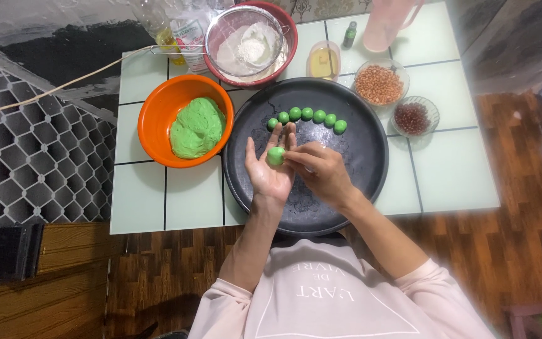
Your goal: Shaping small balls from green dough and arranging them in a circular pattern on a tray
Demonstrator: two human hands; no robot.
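The left hand [270, 168] lies palm-up and flat over the black round tray [359, 169], carrying a green dough ball [276, 156]. The right hand [321, 172] pinches its fingertips onto that ball. Risk: excess pressure may flatten or split the ball; a tilted palm may roll it into the row of finished balls [307, 116]. A white packet with a red-and-green label [191, 34] stands at the surface's far edge, beside the sieve [246, 41].

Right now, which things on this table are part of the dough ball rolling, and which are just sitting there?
In use: dough ball on left hand, right hand, six green balls, black tray, orange bowl of dough.

Idle: sieve, peanuts, red beans, pink jug.
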